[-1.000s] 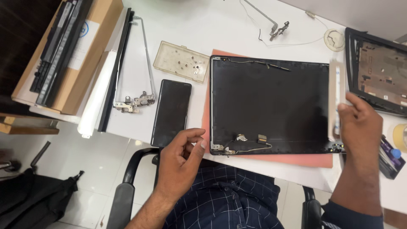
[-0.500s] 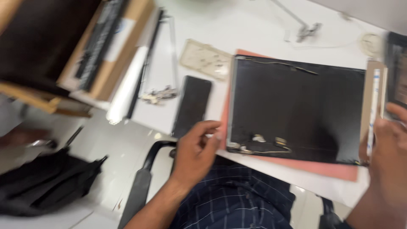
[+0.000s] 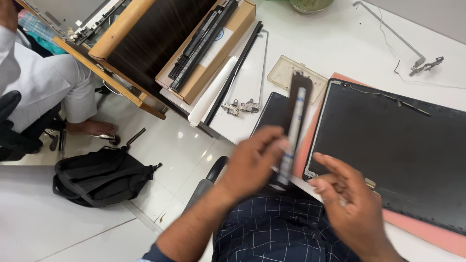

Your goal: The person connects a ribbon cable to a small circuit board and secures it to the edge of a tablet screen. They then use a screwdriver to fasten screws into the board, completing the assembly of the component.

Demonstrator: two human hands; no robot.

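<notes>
white table point(image 3: 340, 43), dark laptop lid point(image 3: 388, 145) lying flat. left hand point(image 3: 252, 165) pinches a long dark strip point(image 3: 293, 126) between thumb and fingertips, raised above the table edge; right hand point(image 3: 349, 204) fingers loosely open just beside its lower end.

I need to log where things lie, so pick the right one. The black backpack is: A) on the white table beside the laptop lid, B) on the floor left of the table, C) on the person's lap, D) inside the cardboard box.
B: the black backpack lies on the pale floor tiles, left of the white table and apart from the left hand.
</notes>
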